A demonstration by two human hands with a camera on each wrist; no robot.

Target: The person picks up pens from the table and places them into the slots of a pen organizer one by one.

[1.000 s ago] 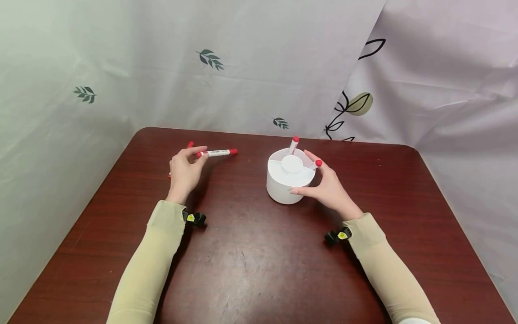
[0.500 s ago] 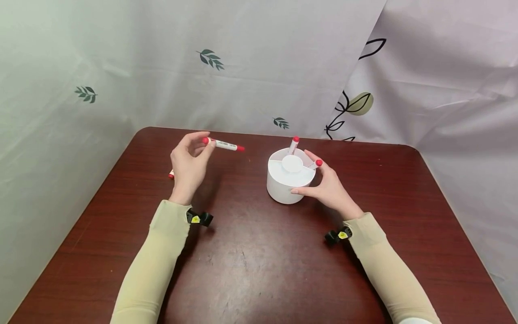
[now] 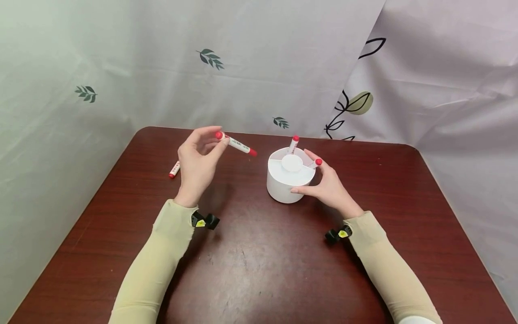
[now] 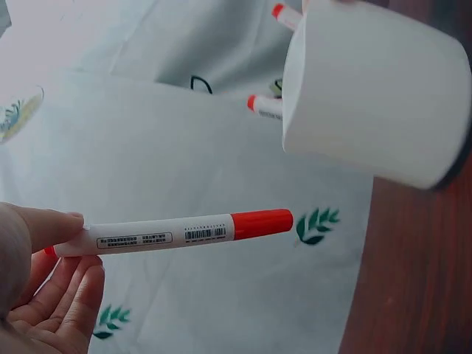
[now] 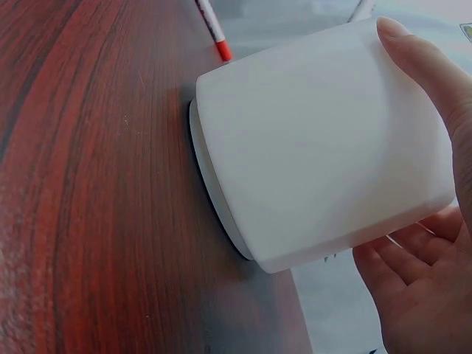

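Note:
My left hand [image 3: 198, 164] pinches a white marker with red ends [image 3: 238, 145] between thumb and fingers, holding it above the table left of the holder. In the left wrist view the marker [image 4: 169, 231] lies nearly level, its red cap pointing toward the holder. A round white pen holder [image 3: 283, 184] with compartments stands on the table. Around its right side my right hand [image 3: 328, 189] grips it, thumb at the front and fingers behind. Two red-capped markers stand in the holder: one upright marker [image 3: 293, 145] at the back, one leaning marker [image 3: 315, 164] at the right.
Another red-ended marker [image 3: 175, 169] lies on the dark red wooden table [image 3: 251, 261], partly hidden behind my left hand. A pale curtain with leaf prints [image 3: 243, 81] hangs behind the table's far edge.
My left hand has lifted the marker and carried it right toward the holder, its far end now dipping lower. The marker lying behind that hand shows more. My right hand stays on the holder.

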